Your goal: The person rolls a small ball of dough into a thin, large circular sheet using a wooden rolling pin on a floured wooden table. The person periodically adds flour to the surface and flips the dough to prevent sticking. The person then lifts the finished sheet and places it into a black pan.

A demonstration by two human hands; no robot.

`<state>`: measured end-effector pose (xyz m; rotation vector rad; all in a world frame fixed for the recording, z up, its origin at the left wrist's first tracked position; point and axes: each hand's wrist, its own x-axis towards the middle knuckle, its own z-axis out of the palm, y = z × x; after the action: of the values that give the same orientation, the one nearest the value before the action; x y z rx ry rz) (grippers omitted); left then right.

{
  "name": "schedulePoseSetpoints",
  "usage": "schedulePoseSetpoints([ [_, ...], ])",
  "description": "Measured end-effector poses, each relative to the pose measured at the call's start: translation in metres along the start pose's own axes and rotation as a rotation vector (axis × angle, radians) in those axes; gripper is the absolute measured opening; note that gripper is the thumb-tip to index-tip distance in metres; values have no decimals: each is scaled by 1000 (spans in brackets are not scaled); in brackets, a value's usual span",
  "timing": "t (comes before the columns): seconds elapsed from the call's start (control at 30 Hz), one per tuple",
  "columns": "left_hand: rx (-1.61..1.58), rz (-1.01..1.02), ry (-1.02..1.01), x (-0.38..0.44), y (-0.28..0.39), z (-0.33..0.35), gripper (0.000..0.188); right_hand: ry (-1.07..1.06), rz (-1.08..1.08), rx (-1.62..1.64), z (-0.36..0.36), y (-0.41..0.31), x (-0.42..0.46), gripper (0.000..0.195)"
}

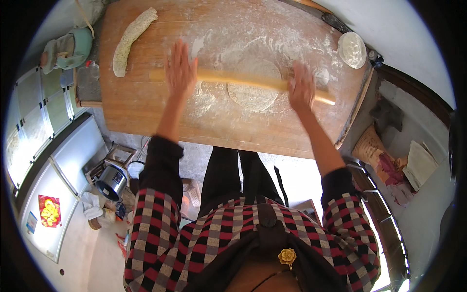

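A long wooden rolling pin (233,78) lies across a round flat sheet of dough (253,98) on a floured wooden board (146,109). My left hand (180,71) rests flat on the pin near its left end, fingers apart and pointing away from me. Toward the other end, my right hand (303,85) is laid on the pin, its fingers slightly blurred. Neither palm wraps round the wood. The dough shows on both sides of the pin, between my hands. A long roll of speckled dough (132,42) sits at the board's far left.
A bowl of flour (351,50) stands at the board's far right corner. Left of the board is a green container (78,48) with cloth. A metal pot (111,182) and a small wooden stool (120,155) are below left. Sacks (372,153) lie at the right.
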<state>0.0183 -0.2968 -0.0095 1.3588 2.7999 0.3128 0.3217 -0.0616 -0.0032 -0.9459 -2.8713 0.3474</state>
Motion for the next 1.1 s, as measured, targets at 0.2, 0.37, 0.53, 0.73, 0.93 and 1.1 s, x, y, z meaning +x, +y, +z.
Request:
schedulePoseSetpoints([
  [0.2, -176, -58, 97, 65, 15, -2, 62, 167, 69, -19, 3, 22, 53, 66],
  [0.37, -164, -45, -176, -104, 19, -29, 56, -200, 90, 129, -24, -21, -101, 65],
  [0.53, 13, -106, -54, -18, -13, -15, 57, 70, -118, -12, -2, -5, 26, 59],
  [0.73, -258, -89, 150, 49, -10, -8, 55, 196, 120, 68, 6, 5, 72, 62],
  [0.93, -106, -15, -182, -119, -4, -28, 57, -135, 68, 63, -17, -18, -73, 54],
  [1.1, -67, -60, 169, 28, -29, -21, 51, 130, 17, -5, 7, -1, 65, 54],
])
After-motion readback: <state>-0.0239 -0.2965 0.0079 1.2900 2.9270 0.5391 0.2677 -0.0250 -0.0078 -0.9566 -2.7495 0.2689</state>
